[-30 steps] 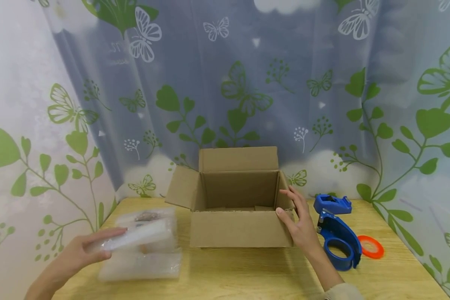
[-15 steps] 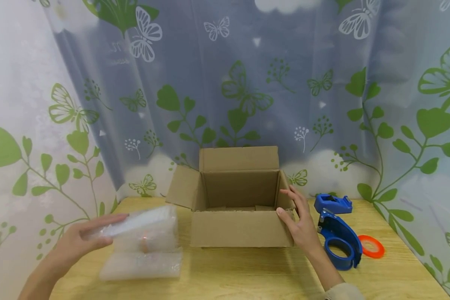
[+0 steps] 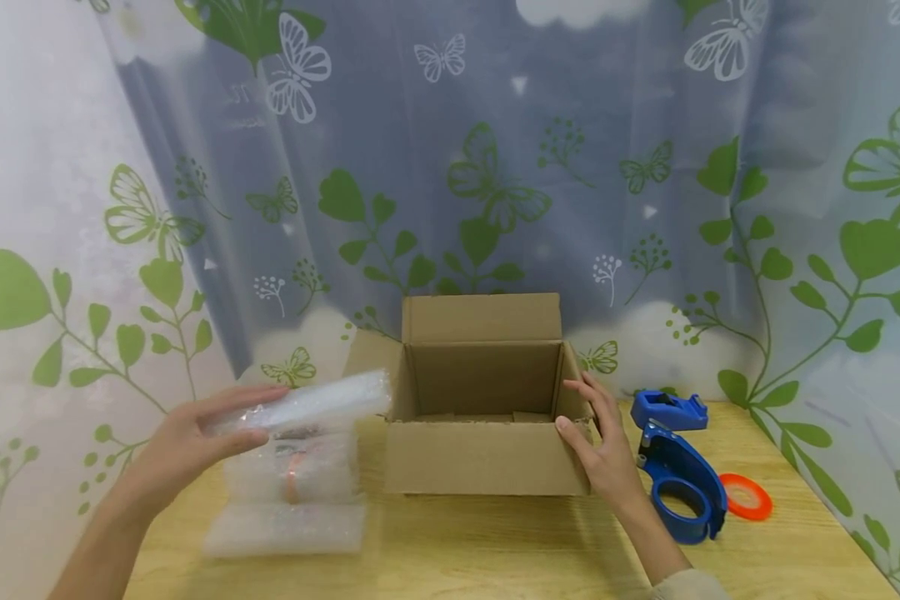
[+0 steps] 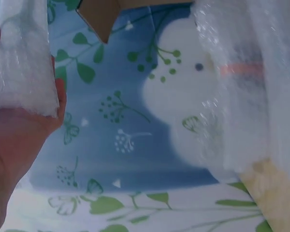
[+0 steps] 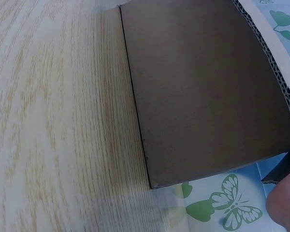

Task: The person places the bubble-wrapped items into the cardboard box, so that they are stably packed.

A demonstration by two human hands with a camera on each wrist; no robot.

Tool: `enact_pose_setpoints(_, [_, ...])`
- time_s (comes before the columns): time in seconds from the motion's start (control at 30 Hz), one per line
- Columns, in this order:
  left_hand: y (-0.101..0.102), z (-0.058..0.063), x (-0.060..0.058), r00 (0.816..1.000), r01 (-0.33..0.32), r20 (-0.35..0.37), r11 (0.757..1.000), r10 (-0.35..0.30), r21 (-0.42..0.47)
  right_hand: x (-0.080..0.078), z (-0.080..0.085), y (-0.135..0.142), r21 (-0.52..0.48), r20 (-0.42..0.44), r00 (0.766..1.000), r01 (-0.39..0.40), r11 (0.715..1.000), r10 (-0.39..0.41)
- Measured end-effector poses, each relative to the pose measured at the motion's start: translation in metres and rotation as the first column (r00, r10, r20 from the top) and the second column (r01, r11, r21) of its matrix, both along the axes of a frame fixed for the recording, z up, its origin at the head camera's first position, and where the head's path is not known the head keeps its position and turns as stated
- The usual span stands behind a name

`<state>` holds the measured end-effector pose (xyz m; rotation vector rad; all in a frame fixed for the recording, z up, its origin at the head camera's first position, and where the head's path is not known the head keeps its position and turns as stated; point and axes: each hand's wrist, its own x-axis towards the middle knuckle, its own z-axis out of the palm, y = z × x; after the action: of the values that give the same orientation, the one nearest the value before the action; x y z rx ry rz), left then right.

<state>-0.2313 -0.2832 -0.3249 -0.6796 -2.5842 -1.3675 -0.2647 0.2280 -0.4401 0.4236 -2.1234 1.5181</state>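
In the head view my left hand (image 3: 187,437) holds a flat bubble-wrapped package (image 3: 322,400) between thumb and fingers, raised in front of the box's left flap. The left wrist view shows the same package (image 4: 24,58) at its left edge. A brown cardboard box (image 3: 487,458) stands with its top flaps spread, and the visible part of its inside holds nothing. My right hand (image 3: 607,450) grips the box's right front corner, thumb at the front and fingers over the side. Below the raised package lie more bubble-wrapped packages (image 3: 285,529), one with an orange band.
A blue tape dispenser (image 3: 669,410) sits at the back right of the wooden table (image 3: 495,554). In front of it are a blue hand-held tape cutter (image 3: 682,487) and an orange tape roll (image 3: 747,497). A patterned curtain (image 3: 435,183) hangs behind and at both sides.
My left hand has lifted the bubble-wrapped package up and to the right, off the other packages and towards the box. The right hand keeps its place at the box's corner.
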Motion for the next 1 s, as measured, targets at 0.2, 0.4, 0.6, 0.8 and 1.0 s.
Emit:
enact_pose_setpoints(0.2, [0.028,0.012,-0.014,1.000,0.013,-0.007,0.999,-0.013,-0.035,-0.001,-0.001,0.000,-0.006,-0.015,1.000,-0.002,1.000,0.002])
enact_pose_setpoints(0.4, [0.055,0.020,-0.034,0.997,0.071,-0.012,0.996,-0.071,-0.046,-0.001,-0.001,-0.001,-0.003,-0.022,1.000,0.007,1.000,-0.007])
enact_pose_setpoints(0.6, [0.085,0.028,-0.051,0.992,0.127,-0.004,0.991,-0.127,-0.038,-0.002,-0.001,0.000,-0.007,-0.020,1.000,0.013,1.000,-0.013])
enact_pose_setpoints(0.8, [0.118,0.030,-0.068,0.977,0.214,-0.013,0.977,-0.214,-0.015,-0.003,-0.002,-0.001,-0.015,-0.017,1.000,0.012,1.000,-0.012])
enact_pose_setpoints(1.0, [0.146,0.022,-0.079,0.966,0.258,-0.015,0.966,-0.259,-0.034,-0.001,-0.001,-0.002,-0.019,-0.011,1.000,0.011,1.000,-0.012])
